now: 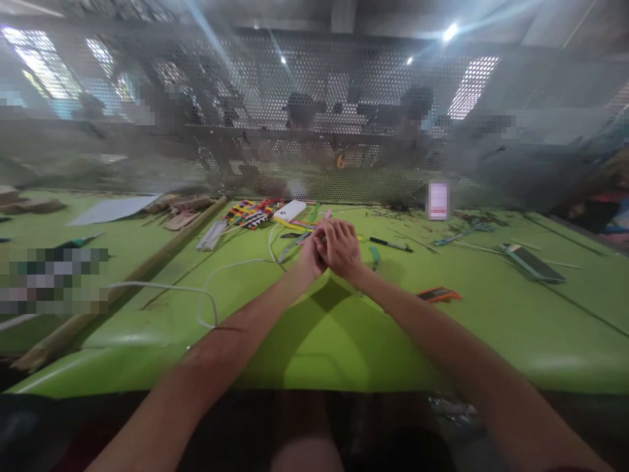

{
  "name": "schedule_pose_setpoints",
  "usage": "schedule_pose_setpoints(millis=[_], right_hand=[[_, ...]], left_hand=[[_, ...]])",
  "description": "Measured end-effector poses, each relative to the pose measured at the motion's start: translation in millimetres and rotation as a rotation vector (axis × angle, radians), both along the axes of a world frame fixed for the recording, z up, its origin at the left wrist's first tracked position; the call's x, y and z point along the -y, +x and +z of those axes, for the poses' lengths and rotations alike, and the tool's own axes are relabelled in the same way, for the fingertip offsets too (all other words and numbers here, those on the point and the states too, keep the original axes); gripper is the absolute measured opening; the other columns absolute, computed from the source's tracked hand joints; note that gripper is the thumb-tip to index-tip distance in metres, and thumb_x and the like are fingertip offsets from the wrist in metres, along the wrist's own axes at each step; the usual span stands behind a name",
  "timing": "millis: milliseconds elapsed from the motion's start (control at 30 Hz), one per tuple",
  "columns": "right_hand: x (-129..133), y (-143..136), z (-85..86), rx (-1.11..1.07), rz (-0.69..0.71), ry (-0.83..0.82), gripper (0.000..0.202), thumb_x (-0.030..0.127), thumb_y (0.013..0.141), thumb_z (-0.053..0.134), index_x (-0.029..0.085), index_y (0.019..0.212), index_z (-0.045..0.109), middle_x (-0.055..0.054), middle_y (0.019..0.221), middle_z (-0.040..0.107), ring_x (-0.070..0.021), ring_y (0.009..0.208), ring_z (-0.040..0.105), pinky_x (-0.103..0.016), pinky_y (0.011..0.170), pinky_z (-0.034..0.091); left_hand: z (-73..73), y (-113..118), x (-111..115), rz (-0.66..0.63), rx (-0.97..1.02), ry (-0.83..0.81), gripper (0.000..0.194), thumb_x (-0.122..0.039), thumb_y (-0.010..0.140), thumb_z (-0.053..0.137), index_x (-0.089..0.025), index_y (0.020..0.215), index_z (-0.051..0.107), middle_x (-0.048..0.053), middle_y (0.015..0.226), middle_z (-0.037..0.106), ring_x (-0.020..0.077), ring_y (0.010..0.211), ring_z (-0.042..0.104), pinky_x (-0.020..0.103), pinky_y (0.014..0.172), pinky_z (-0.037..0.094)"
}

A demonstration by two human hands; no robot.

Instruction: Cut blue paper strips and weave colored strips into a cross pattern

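Above the middle of the green table (324, 357), my left hand (312, 255) and my right hand (341, 248) are pressed together with bent fingers. Coloured strips (295, 244) show just behind and to the left of them, and whatever lies between the palms is hidden. A white device (289, 211) is behind the hands to the left, beside a woven piece of colourful strips (250, 213). To the right of my hands lie a black pen (391, 244) and a short teal strip (375, 257).
A long wooden stick (122, 292) and a white cable (240, 263) lie on the left. An orange-edged object (439, 294) and a dark flat object (533, 262) are on the right. A perforated metal screen (339, 183) stands behind the table, with people beyond.
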State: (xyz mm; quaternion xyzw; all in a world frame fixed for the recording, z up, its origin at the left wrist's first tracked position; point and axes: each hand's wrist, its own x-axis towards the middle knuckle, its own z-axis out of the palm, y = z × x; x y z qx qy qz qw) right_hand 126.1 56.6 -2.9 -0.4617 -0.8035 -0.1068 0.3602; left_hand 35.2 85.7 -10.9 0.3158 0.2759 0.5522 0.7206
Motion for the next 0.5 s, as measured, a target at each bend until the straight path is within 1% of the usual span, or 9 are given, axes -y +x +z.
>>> schedule_pose_setpoints(millis=[67,133,200,267,300,333,400,433,500], right_hand=[[1.7,0.8,0.3,-0.043,0.024,-0.012,0.047,0.044,0.105,0.041,0.01,0.131,0.061,-0.022,0.13,0.064,-0.0361,0.123,0.055,-0.053,0.108,0.039],[4.4,5.7,6.6,-0.111,0.048,-0.021,0.048,0.047,0.105,0.039,0.011,0.128,0.06,-0.021,0.125,0.066,-0.0343,0.118,0.058,-0.051,0.104,0.043],[7.2,16.7,18.6,-0.199,0.072,-0.027,0.049,0.048,0.107,0.032,0.013,0.128,0.059,-0.019,0.122,0.066,-0.0295,0.112,0.062,-0.045,0.099,0.049],[9.5,32.4,32.6,-0.275,0.094,-0.03,0.048,0.046,0.109,0.025,0.017,0.127,0.058,-0.015,0.12,0.066,-0.0243,0.108,0.064,-0.038,0.092,0.053],[10.5,40.3,38.5,-0.295,0.103,-0.029,0.046,0.047,0.109,0.027,0.018,0.124,0.06,-0.013,0.118,0.066,-0.0232,0.106,0.065,-0.036,0.09,0.054],[11.6,47.1,42.9,-0.297,0.112,-0.021,0.043,0.048,0.108,0.033,0.019,0.122,0.061,-0.013,0.117,0.066,-0.023,0.104,0.065,-0.036,0.09,0.054],[14.4,54.6,44.9,-0.225,0.148,0.008,0.036,0.044,0.105,0.043,0.019,0.122,0.064,-0.013,0.119,0.068,-0.0249,0.109,0.065,-0.04,0.096,0.053],[16.1,54.7,42.4,-0.157,0.175,0.017,0.036,0.04,0.105,0.045,0.019,0.126,0.065,-0.014,0.123,0.068,-0.0263,0.114,0.063,-0.043,0.101,0.051],[19.5,48.2,32.0,-0.019,0.231,0.001,0.039,0.035,0.104,0.047,0.018,0.136,0.062,-0.014,0.135,0.067,-0.0278,0.128,0.058,-0.047,0.111,0.046]], left_hand=[[0.5,-0.4,0.3,-0.009,0.03,-0.04,0.018,-0.03,0.095,0.058,-0.019,0.083,0.063,0.002,0.074,0.068,0.0159,0.075,0.069,0.025,0.07,0.056],[1.1,-3.0,-0.2,-0.002,0.06,-0.084,0.02,-0.027,0.098,0.056,-0.018,0.08,0.061,0.0,0.069,0.064,0.0126,0.064,0.064,0.023,0.062,0.052],[1.2,-7.3,-2.0,0.019,0.073,-0.118,0.025,-0.027,0.101,0.053,-0.017,0.078,0.058,-0.002,0.065,0.058,0.0099,0.056,0.057,0.021,0.056,0.049],[0.4,-11.3,-4.4,0.041,0.074,-0.145,0.028,-0.031,0.103,0.055,-0.015,0.08,0.057,-0.004,0.066,0.055,0.0085,0.054,0.053,0.021,0.054,0.048],[-0.4,-12.6,-5.5,0.05,0.07,-0.154,0.028,-0.033,0.103,0.057,-0.014,0.083,0.058,-0.004,0.068,0.055,0.0084,0.055,0.053,0.021,0.054,0.048],[-1.3,-13.2,-6.3,0.056,0.063,-0.159,0.027,-0.035,0.103,0.059,-0.014,0.087,0.06,-0.003,0.071,0.057,0.0085,0.057,0.054,0.021,0.055,0.049],[-3.9,-12.1,-6.7,0.067,0.037,-0.154,0.026,-0.037,0.102,0.061,-0.013,0.095,0.063,-0.002,0.077,0.059,0.0086,0.06,0.055,0.022,0.055,0.05],[-5.4,-10.6,-6.2,0.072,0.019,-0.143,0.025,-0.038,0.102,0.061,-0.013,0.099,0.063,-0.001,0.081,0.061,0.0089,0.061,0.056,0.022,0.056,0.051],[-8.5,-7.1,-4.2,0.074,-0.027,-0.1,0.025,-0.037,0.102,0.061,-0.012,0.105,0.064,0.001,0.088,0.064,0.0103,0.066,0.059,0.024,0.059,0.053]])
